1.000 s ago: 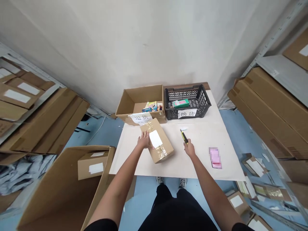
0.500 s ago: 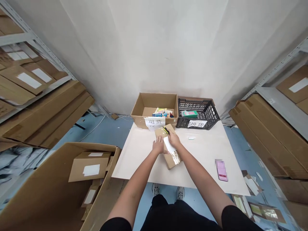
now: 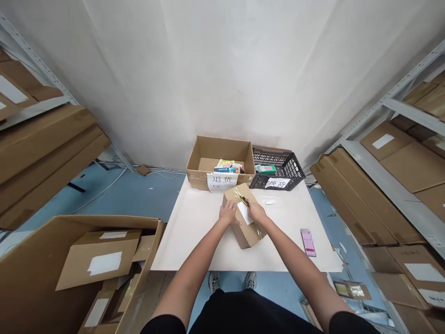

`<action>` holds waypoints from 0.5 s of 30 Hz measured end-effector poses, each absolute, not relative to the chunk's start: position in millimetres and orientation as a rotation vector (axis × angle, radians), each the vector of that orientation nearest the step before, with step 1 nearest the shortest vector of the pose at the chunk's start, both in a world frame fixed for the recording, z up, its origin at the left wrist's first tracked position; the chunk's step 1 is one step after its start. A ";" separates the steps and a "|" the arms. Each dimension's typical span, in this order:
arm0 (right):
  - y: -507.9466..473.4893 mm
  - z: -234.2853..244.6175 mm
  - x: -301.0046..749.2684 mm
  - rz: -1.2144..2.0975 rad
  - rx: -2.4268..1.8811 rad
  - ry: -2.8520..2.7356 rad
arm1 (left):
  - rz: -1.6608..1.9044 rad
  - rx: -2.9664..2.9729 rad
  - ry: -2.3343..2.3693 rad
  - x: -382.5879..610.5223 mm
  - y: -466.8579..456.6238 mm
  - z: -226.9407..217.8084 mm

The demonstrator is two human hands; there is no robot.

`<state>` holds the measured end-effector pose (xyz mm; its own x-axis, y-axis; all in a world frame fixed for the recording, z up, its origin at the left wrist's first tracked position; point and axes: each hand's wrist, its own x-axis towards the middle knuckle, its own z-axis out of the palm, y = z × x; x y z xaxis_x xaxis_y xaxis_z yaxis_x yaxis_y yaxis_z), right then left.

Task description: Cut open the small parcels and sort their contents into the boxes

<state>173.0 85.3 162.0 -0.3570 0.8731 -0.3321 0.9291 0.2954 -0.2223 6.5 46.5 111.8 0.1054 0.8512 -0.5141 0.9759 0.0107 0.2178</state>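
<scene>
Head view: pressing left hand (image 3: pixel 228 214) flat and open on box (image 3: pixel 245 232), sitting mid-table (image 3: pixel 194 232); gripping knife (image 3: pixel 244 201) in closed right hand (image 3: pixel 257 212), over box top; showing phone (image 3: pixel 308 242) lying near table's right edge.

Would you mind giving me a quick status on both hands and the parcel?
Left hand flat on taped parcel. Right hand grips yellow box cutter over its top. Open carton and black crate behind.

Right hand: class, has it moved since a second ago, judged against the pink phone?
Yes. The right hand, holding a yellow cutter, has gone left, away from the pink phone, onto the taped parcel.
</scene>
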 end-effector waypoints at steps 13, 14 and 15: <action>-18.8 182.9 283.8 -0.712 1.705 2.235 | -0.391 1.974 1.735 20.0 49.7 109.8; -27.0 185.3 292.6 -0.741 1.712 2.233 | -0.412 1.973 1.741 21.4 50.4 110.6; -35.3 187.4 301.7 -0.773 1.727 2.230 | -0.426 1.976 1.748 22.1 50.9 111.5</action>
<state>301.7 -35.3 187.4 -0.2874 0.8332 -0.4723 0.9469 0.1729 -0.2712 22.1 50.9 111.5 0.1428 0.8428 -0.5189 0.9871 -0.0827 0.1373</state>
